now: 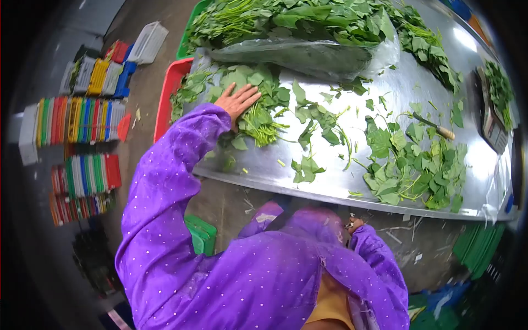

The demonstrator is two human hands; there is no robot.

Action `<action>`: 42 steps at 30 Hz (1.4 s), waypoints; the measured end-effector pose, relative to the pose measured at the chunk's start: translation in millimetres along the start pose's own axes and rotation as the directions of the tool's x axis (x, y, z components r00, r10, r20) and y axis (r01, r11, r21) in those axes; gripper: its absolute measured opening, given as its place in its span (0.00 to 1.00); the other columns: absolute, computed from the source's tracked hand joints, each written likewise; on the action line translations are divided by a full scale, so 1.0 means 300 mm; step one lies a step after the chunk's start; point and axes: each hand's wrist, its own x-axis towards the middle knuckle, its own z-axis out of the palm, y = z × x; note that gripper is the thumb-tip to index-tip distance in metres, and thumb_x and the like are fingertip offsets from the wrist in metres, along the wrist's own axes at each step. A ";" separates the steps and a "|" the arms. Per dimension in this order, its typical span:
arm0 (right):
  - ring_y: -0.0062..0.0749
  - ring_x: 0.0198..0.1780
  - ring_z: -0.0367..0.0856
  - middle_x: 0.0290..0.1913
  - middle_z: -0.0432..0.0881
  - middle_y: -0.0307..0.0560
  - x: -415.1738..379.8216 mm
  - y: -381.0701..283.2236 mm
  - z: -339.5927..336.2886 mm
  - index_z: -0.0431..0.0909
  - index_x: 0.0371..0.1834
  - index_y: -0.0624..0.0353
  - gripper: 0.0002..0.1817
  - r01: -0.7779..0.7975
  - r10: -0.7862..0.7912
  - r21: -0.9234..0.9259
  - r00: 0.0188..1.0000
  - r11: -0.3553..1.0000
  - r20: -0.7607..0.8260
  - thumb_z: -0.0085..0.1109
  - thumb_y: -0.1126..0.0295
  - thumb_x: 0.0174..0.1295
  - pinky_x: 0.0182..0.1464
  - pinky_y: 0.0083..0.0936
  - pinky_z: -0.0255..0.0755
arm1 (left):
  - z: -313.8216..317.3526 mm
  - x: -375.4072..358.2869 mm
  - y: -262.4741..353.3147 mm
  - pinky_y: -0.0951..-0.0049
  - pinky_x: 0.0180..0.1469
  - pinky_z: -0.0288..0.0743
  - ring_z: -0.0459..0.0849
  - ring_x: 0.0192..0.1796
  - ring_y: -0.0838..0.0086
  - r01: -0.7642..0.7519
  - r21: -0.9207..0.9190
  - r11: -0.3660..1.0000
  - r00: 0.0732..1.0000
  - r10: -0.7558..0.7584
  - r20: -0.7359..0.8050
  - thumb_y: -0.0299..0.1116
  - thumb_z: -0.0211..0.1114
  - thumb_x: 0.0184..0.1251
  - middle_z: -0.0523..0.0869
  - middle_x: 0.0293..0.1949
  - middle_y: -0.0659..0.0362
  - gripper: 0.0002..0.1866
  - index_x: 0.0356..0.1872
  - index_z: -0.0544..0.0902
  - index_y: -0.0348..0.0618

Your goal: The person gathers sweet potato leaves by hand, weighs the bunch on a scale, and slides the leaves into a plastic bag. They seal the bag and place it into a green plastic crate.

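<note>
My left hand (239, 104) lies flat with fingers spread on a bunch of leafy greens (264, 127), whose cut stems point toward the table's front edge. Low beside my body, just off that edge, my right hand (355, 224) is small in view with its fingers curled; what it holds, if anything, I cannot make out. Loose leaves and stems (322, 118) lie right of the bunch. Farther right, a knife (434, 126) with a wooden handle rests by a spread of leaves (418, 165).
A big heap of greens (330, 22) sits on clear plastic (308, 58) at the back. A red crate (175, 82) stands at the table's left end. More greens lie on a scale (491, 124) at right. Stacked coloured crates (82, 121) line the floor at left.
</note>
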 end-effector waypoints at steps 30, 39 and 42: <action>0.30 0.50 0.75 0.49 0.76 0.50 -0.262 -1.260 -0.724 0.68 0.53 0.69 0.21 0.120 -0.497 0.941 0.866 0.317 0.057 0.53 0.65 0.62 0.57 0.26 0.65 | 0.282 -0.309 -0.120 0.48 0.61 0.60 0.65 0.62 0.53 0.261 -0.791 0.553 0.911 -0.412 0.013 0.56 0.77 0.28 0.66 0.60 0.45 0.66 0.69 0.45 0.45; 0.35 0.51 0.74 0.50 0.75 0.55 0.017 -1.720 -0.596 0.65 0.55 0.73 0.31 -0.034 -0.217 0.999 0.975 0.024 0.038 0.62 0.59 0.56 0.54 0.28 0.67 | 0.440 -0.309 -0.266 0.64 0.65 0.58 0.68 0.61 0.62 0.088 -0.985 0.145 0.956 -0.290 0.043 0.35 0.77 0.39 0.68 0.60 0.47 0.53 0.66 0.51 0.35; 0.35 0.48 0.76 0.49 0.76 0.54 -0.033 -1.815 -0.654 0.64 0.55 0.74 0.33 -0.048 -0.257 0.985 0.966 -0.166 0.004 0.63 0.59 0.55 0.50 0.28 0.70 | 0.412 -0.401 -0.085 0.67 0.60 0.65 0.72 0.56 0.67 -0.002 -0.974 -0.225 0.939 -0.335 0.076 0.28 0.75 0.42 0.72 0.55 0.51 0.45 0.63 0.57 0.36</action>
